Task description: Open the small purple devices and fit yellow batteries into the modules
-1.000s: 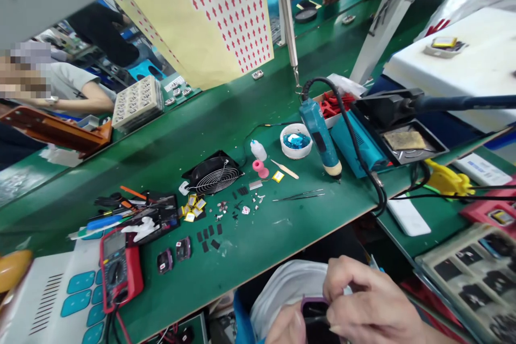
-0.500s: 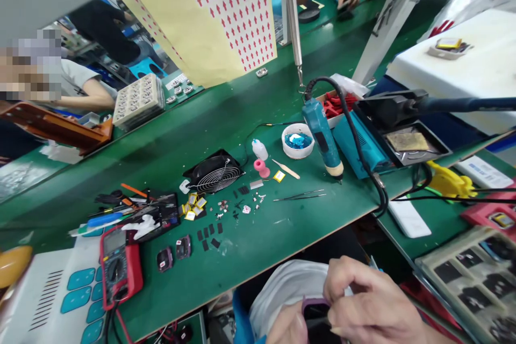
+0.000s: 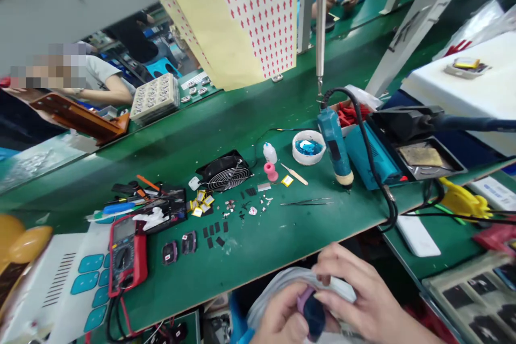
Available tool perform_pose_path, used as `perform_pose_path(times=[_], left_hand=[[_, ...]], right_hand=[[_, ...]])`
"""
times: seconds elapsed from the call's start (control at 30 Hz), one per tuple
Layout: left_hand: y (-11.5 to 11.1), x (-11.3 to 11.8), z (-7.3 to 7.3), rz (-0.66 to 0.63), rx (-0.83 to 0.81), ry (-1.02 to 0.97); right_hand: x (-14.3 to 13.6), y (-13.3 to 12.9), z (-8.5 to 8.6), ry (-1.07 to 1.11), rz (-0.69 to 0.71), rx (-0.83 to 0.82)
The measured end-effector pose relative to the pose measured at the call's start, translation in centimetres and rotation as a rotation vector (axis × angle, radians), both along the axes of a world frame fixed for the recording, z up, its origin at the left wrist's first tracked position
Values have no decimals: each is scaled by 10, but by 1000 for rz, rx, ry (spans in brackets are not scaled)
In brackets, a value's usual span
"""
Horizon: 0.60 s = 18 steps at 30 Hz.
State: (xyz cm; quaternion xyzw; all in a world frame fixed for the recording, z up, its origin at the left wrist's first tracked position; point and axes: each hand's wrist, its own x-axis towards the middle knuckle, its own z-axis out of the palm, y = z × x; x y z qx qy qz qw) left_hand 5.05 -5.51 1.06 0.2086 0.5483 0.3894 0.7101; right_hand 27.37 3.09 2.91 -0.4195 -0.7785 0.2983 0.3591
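My left hand (image 3: pixel 284 314) is closed on a small dark case with a purple rim (image 3: pixel 308 306), low in the view over my lap. The fingers of my right hand (image 3: pixel 355 285) press on the same case from the other side. A whitish edge (image 3: pixel 342 288) shows between the right fingers; I cannot tell if it is cloth or a separate piece. Two similar purple-rimmed cases (image 3: pixel 188 243) lie on the green bench (image 3: pixel 258 258). Near them are small black pads (image 3: pixel 217 228), yellow-edged battery cells (image 3: pixel 199 203) and tweezers (image 3: pixel 306 201).
A red multimeter (image 3: pixel 127 255) lies at left, beside tools. A black fan (image 3: pixel 226 172), white bottle (image 3: pixel 270 153), bowl of blue material (image 3: pixel 308 147) and hanging teal electric screwdriver (image 3: pixel 334 145) stand farther back. A soldering stand (image 3: pixel 423 156) is at right. Co-workers sit beyond.
The view has shifted, so the bench appears farther right. My hands have turned the purple-rimmed case, and my right fingers have spread and now show a whitish edge between them.
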Motion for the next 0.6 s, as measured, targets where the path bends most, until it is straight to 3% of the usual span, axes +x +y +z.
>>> perform_pose_path(times=[0.1, 0.23, 0.37, 0.47, 0.6], left_hand=[[6, -9, -5, 80, 74, 55], [6, -17, -5, 267, 63, 54], [5, -19, -8, 361, 80, 65], [5, -26, -19, 401, 133, 82], [5, -41, -38, 400, 128, -60]], right_hand=[[-6, 32, -19, 46, 4, 92], [-10, 69, -35, -74, -97, 222], [-21, 82, -38, -121, -19, 298], [-36, 89, -37, -198, 81, 382], [-60, 122, -41, -250, -15, 458]])
